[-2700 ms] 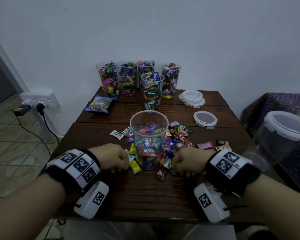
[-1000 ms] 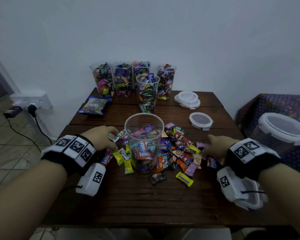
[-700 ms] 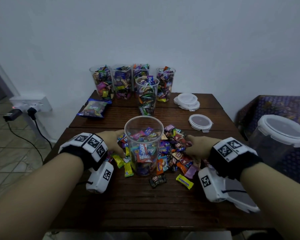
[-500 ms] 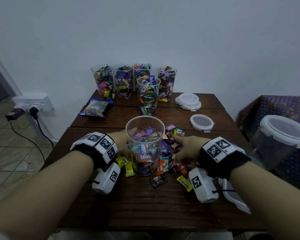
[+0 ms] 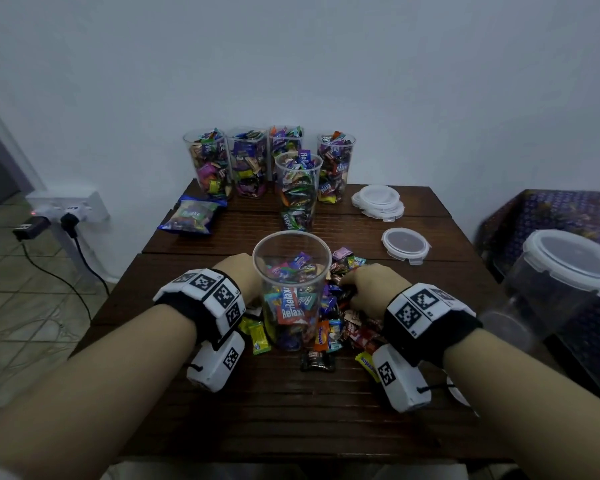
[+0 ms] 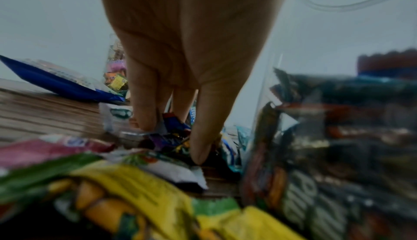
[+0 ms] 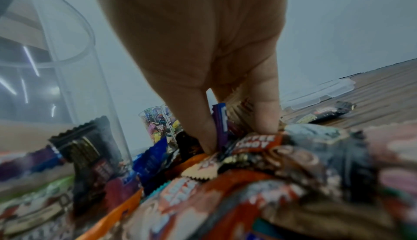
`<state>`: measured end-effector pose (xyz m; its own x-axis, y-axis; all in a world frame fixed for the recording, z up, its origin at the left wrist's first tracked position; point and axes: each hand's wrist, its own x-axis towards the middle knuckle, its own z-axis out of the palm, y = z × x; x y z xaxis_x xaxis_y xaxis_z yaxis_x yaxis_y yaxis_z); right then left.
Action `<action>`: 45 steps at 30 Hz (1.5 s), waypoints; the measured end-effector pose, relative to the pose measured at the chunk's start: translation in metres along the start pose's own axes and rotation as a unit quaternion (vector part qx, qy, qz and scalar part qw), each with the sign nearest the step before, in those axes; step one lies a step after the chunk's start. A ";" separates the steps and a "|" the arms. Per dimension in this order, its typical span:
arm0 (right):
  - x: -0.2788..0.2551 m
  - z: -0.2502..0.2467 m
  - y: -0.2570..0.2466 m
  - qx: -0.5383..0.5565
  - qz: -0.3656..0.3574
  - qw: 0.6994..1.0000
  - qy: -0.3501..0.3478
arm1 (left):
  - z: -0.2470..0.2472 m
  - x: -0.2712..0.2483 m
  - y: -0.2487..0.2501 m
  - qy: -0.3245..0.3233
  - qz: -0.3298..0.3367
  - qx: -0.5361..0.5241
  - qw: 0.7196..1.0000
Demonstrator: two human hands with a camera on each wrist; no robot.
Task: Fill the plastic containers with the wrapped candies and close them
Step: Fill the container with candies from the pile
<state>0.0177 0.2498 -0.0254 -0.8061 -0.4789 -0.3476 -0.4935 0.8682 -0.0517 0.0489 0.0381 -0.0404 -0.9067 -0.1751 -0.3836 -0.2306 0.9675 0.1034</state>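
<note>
A clear plastic container (image 5: 290,233), about half full of wrapped candies, stands open in the middle of the wooden table (image 5: 291,403). Loose wrapped candies (image 5: 340,327) lie heaped around its base, mostly on the right. My left hand (image 5: 238,271) is down at the container's left side; in the left wrist view my left hand (image 6: 171,137) pinches a few wrappers between thumb and fingers. To the right of the container, my right hand (image 5: 364,285) digs into the pile. In the right wrist view my right hand (image 7: 234,133) grips a purple wrapper among the candies.
Several filled, lidless containers (image 5: 250,164) line the table's far edge, with a blue candy bag (image 5: 191,216) at the left. A stack of lids (image 5: 378,202) and a single lid (image 5: 405,242) lie at the right. A large lidded tub (image 5: 568,271) stands off the table's right side.
Both hands have drawn in from the outer sides of the pile towards the container, sweeping candies closer. Their fingers now close on wrappers beside it.
</note>
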 end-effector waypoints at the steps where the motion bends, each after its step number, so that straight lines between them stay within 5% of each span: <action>1: 0.000 0.001 0.000 0.003 0.000 1.000 0.004 | -0.003 -0.004 0.001 0.003 0.000 0.000 1.000; 16: -0.004 -0.002 0.006 0.060 0.010 0.997 0.045 | -0.019 -0.031 -0.017 0.121 0.050 0.002 0.991; 23: -0.018 -0.018 0.013 0.177 0.007 0.975 0.133 | -0.030 -0.045 -0.026 0.238 0.071 -0.195 0.949; 27: -0.029 -0.032 0.011 0.252 -0.009 0.950 0.185 | -0.037 -0.057 -0.027 0.314 0.076 -0.290 0.901; 33: -0.038 -0.056 -0.001 0.430 -0.078 0.875 0.209 | -0.047 -0.075 -0.025 0.344 0.137 -0.439 0.819; 39: -0.054 -0.081 -0.028 0.595 -0.196 0.752 0.205 | -0.051 -0.085 -0.018 0.341 0.163 -0.498 0.781; 45: -0.045 -0.069 -0.050 0.610 -0.210 0.750 0.144 | -0.052 -0.087 -0.010 0.344 0.179 -0.511 0.767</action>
<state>0.0564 0.2195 0.0576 -0.7875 -0.5987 0.1465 -0.1986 0.0215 -0.9798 0.1121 0.0345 0.0394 -0.8674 -0.3261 0.3758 0.2393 0.3887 0.8897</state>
